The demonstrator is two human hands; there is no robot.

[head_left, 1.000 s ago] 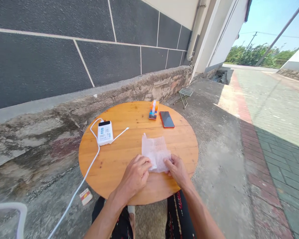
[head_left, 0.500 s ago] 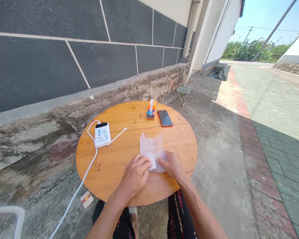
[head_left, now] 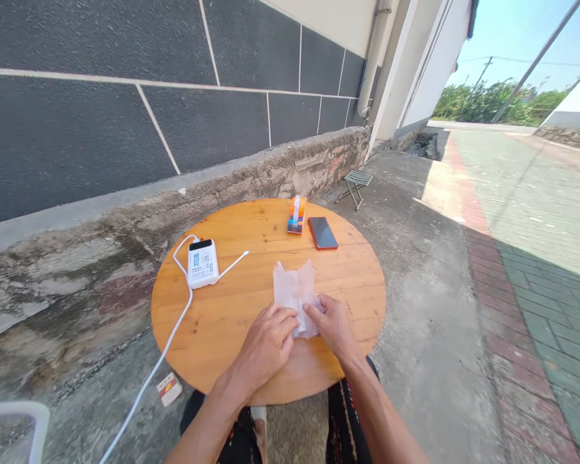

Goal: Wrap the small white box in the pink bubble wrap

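Beyond wrap (head_left: 289, 283): tape (head_left: 296, 216), phone (head_left: 323, 232);
Tabletop (head_left: 217, 328): round wood;
Wrap: crinkled;
My left hand (head_left: 269, 338): touching, grip unclear;
Right hand (head_left: 336, 325): pinching wrap

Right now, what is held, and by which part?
Translucent whitish plastic sheet: right fingers hold its lower right side; left fingers touch its lower left.

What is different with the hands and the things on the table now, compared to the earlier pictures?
The right hand moved left, closer to the left hand, bringing the right side of the translucent wrap inward; it now looks narrower. Both hands are still on it. Phone, tape dispenser and power bank stayed in place.
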